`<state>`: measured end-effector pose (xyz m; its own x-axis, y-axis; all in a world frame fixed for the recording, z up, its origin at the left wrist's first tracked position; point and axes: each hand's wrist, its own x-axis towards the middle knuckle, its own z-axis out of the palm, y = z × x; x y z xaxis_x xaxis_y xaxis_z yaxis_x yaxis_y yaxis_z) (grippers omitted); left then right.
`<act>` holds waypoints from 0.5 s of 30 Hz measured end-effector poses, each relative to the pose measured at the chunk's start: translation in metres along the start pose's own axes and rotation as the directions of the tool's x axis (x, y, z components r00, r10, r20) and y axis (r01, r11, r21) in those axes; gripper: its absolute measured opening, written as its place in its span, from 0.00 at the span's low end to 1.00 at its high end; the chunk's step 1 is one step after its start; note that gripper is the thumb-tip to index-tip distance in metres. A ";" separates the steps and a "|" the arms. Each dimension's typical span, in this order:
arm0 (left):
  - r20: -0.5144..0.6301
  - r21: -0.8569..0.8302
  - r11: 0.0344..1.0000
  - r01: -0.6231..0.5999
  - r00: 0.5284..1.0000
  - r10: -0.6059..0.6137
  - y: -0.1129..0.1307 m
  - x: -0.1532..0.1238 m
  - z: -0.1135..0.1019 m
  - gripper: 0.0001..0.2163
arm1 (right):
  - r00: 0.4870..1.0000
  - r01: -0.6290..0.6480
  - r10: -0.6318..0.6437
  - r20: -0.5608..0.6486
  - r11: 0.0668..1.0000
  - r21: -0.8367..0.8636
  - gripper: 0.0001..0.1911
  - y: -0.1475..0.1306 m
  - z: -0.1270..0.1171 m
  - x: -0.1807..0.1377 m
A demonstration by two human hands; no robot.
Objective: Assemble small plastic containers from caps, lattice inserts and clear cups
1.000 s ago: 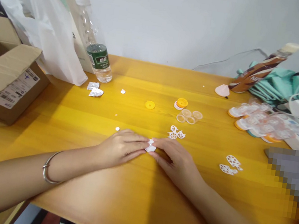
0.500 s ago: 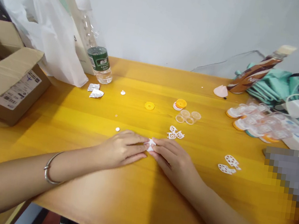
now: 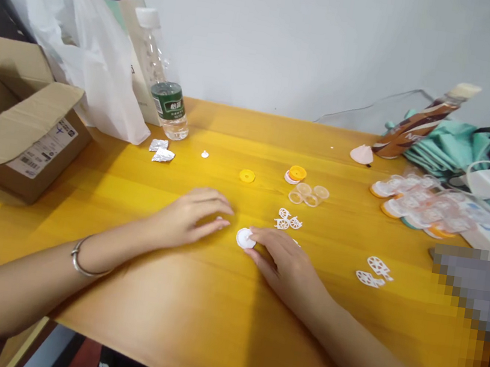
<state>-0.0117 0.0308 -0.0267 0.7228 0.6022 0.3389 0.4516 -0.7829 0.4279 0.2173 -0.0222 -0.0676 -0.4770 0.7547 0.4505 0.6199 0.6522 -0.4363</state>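
Observation:
A small round white disc [image 3: 245, 239] lies on the yellow wooden table [image 3: 219, 301]. My right hand [image 3: 284, 262] rests flat beside it, its fingertips touching the disc's right edge. My left hand [image 3: 190, 215] hovers just left of the disc, fingers stretched out and holding nothing; a silver bangle [image 3: 79, 257] circles that wrist. White bicycle-shaped cutouts [image 3: 289, 220] lie just beyond my right hand, and two more cutouts [image 3: 373, 272] lie to its right.
Yellow disc [image 3: 246, 176], orange-and-white caps [image 3: 295, 173] and clear rings [image 3: 310, 194] sit mid-table. A water bottle [image 3: 162, 87], white plastic bag [image 3: 92, 65], foil scraps [image 3: 161, 150] and open cardboard box [image 3: 16, 121] stand at left. Packaged capsules [image 3: 424, 205], a brown bottle [image 3: 422, 120] and teal cloth [image 3: 455, 146] crowd the right.
My left hand has let go of the white disc and drawn back to the left and up. The disc now lies flat at my right fingertips. The view has shifted slightly.

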 end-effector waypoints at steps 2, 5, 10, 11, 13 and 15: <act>0.117 -0.009 0.997 0.074 0.990 -0.073 -0.009 0.001 -0.010 0.11 | 1.000 -0.023 0.023 0.007 1.000 0.010 0.10 0.000 0.000 0.000; 0.230 -0.043 0.992 0.122 0.967 -0.109 -0.017 -0.001 -0.015 0.13 | 0.999 -0.033 0.033 0.010 0.999 0.009 0.11 0.000 0.001 -0.001; 0.217 -0.073 0.985 0.158 0.966 -0.139 -0.013 -0.001 -0.007 0.08 | 1.000 -0.017 0.017 0.017 1.000 0.005 0.11 0.000 0.001 0.000; 0.207 -0.069 0.985 0.158 0.968 -0.140 -0.011 -0.001 -0.005 0.07 | 1.000 -0.014 0.014 0.014 1.000 0.006 0.11 0.000 0.001 0.001; 0.184 -0.044 0.989 0.142 0.974 -0.132 -0.008 -0.001 -0.003 0.05 | 1.000 -0.007 0.007 0.005 1.000 0.003 0.10 0.000 0.001 0.001; 0.160 0.012 0.995 0.097 0.982 -0.097 -0.007 -0.003 0.000 0.06 | 1.000 -0.001 0.001 0.001 1.000 -0.001 0.10 -0.001 0.001 0.001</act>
<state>-0.0168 0.0343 -0.0302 0.7496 0.6428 0.1577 0.5257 -0.7229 0.4483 0.2157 -0.0216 -0.0675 -0.4767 0.7554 0.4495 0.6212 0.6513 -0.4358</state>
